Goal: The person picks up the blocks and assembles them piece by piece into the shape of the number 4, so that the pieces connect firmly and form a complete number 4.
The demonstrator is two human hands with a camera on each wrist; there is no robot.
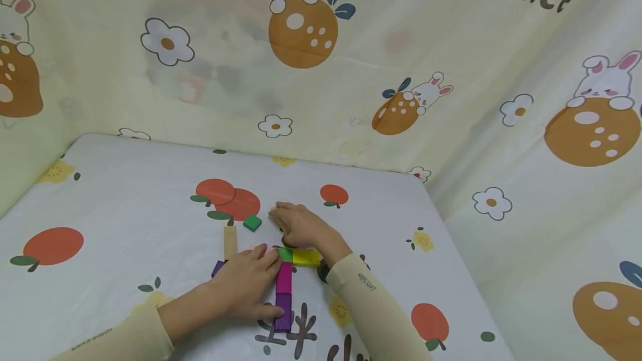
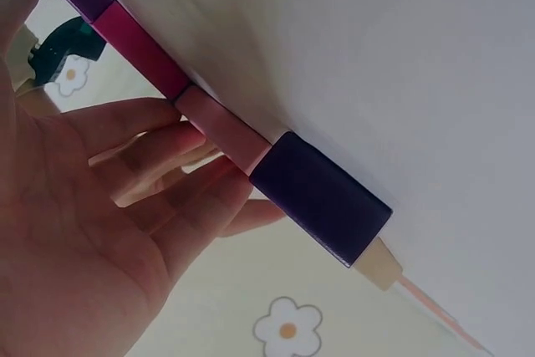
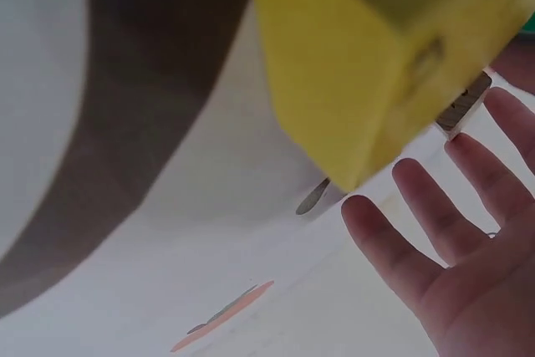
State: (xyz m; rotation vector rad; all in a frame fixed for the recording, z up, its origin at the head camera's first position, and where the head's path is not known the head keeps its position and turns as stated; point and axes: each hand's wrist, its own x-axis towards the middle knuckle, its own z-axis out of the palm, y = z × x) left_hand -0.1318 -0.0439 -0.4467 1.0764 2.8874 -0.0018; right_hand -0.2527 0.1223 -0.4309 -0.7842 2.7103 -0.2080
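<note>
My left hand lies over the blocks with its fingers extended, fingertips against the pink block and the thumb by a purple block. A magenta block joins that purple one to a green block, with a yellow block on its right. Left of the hand are a tan block and another purple block, partly covered. Beyond the row, my right hand pinches a wooden block between thumb and fingers.
A loose green block sits on the printed tablecloth, beyond the left hand. Patterned curtains rise behind the table and at both sides. A dark round object shows at the right wrist.
</note>
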